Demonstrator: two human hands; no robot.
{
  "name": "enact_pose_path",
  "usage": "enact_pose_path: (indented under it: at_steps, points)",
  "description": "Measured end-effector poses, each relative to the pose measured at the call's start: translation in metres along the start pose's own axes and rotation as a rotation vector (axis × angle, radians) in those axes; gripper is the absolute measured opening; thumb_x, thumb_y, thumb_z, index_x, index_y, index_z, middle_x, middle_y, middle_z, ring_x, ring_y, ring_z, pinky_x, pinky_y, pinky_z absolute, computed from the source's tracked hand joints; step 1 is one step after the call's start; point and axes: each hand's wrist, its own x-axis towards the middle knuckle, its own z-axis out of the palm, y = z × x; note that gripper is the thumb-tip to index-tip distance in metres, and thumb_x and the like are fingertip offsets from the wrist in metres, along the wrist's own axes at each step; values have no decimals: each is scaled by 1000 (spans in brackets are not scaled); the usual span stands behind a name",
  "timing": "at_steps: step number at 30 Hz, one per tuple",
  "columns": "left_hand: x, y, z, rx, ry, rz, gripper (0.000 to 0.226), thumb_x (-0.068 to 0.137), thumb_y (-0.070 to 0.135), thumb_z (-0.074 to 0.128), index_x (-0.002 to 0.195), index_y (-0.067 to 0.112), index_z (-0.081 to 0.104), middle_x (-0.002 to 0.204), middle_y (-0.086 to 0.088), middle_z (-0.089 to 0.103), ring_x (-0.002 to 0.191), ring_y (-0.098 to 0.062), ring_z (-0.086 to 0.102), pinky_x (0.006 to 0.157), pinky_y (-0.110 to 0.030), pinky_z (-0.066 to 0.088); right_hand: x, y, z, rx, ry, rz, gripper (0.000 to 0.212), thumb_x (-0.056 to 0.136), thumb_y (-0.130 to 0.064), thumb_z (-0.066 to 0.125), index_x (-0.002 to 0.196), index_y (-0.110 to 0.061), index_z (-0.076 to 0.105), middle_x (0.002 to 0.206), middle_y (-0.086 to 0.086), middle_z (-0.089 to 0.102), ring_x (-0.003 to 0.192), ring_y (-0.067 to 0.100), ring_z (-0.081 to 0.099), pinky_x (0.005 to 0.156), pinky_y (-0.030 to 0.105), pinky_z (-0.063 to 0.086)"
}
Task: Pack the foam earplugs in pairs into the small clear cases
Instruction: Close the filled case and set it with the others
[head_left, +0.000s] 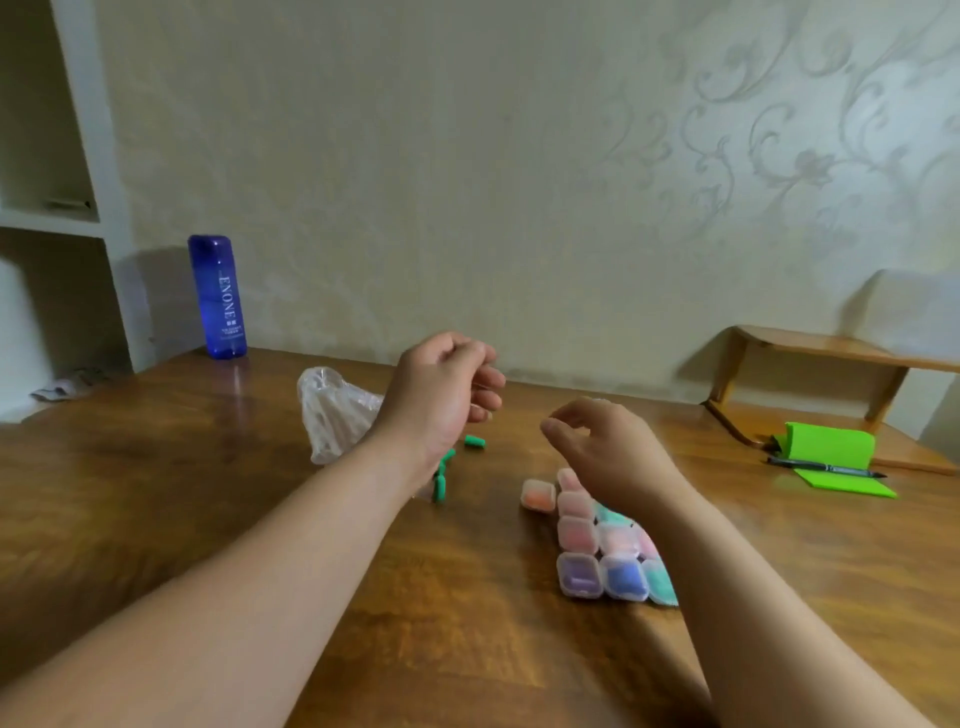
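Three green foam earplugs lie loose on the wooden table: one earplug just below my left hand, and two more earplugs partly hidden by my left wrist. A cluster of small clear cases holding pink, purple, blue and teal earplugs sits under my right forearm, with one orange-filled case at its left edge. My left hand hovers above the table with its fingers curled and nothing visible in it. My right hand hangs over the cases, fingers loosely curled, holding nothing I can see.
A crumpled clear plastic bag lies behind my left wrist. A tall blue bottle stands at the back left by the wall. At the right are a green notepad with a black pen and a low wooden shelf.
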Motion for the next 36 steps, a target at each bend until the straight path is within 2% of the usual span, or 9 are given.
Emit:
enact_pose_path:
  at_steps: [5,9,13,19,22,26,30,33,36]
  points:
    - [37,1,10,84,22,11,21,108,16,50,103,9,69,92,-11,73,73,-20,66,59,-27,54,43,18,-28,-46,39,76,29,107,-24,53,130,-24,69,121,-1,74,99,18,67,83,36,56]
    - [50,-10,9,169,16,-14,19,107,17,52,105,8,69,95,-10,74,74,-18,65,64,-29,55,82,54,-30,-157,16,180,42,103,-8,50,141,-20,64,132,7,70,103,23,64,85,33,54]
    - [57,-23,6,226,27,-14,19,107,20,53,101,13,71,95,-7,75,78,-20,70,68,-32,56,111,72,-14,-235,-92,227,47,104,-19,58,150,-20,55,142,9,64,119,29,65,101,40,56]
    - [55,-20,-8,221,79,35,20,108,22,53,100,17,71,94,-2,76,80,-20,71,72,-36,57,142,80,13,-325,-232,214,51,103,-26,62,153,-27,53,145,7,62,126,29,62,107,43,54]
    - [54,-20,-11,195,92,49,20,107,20,53,99,17,71,93,-2,76,77,-18,70,70,-34,55,149,78,23,-360,-250,214,41,101,-22,65,141,-23,62,130,7,67,113,28,66,101,43,58]
    - [51,-20,-13,213,80,40,20,107,20,52,99,18,71,92,-1,76,76,-17,69,71,-33,56,142,71,28,-382,-222,171,31,97,-25,71,127,-24,64,110,0,64,96,21,64,82,33,57]
    - [47,-13,-16,158,75,37,19,107,19,53,100,16,71,92,-3,76,75,-19,68,69,-33,55,116,43,20,-216,-180,65,25,101,-29,69,125,-27,68,117,2,69,96,20,65,68,26,49]
    - [35,-9,-19,130,54,35,19,108,21,53,103,17,71,93,-3,77,76,-19,70,67,-31,54,81,16,8,197,-103,52,18,101,-33,68,118,-27,70,108,2,74,88,19,73,71,31,59]
    - [12,-10,-20,188,-24,37,15,109,27,56,108,21,69,96,-1,77,84,-23,73,69,-32,54,37,-5,1,610,-130,54,20,102,-36,67,115,-20,71,101,13,74,75,18,72,67,34,58]
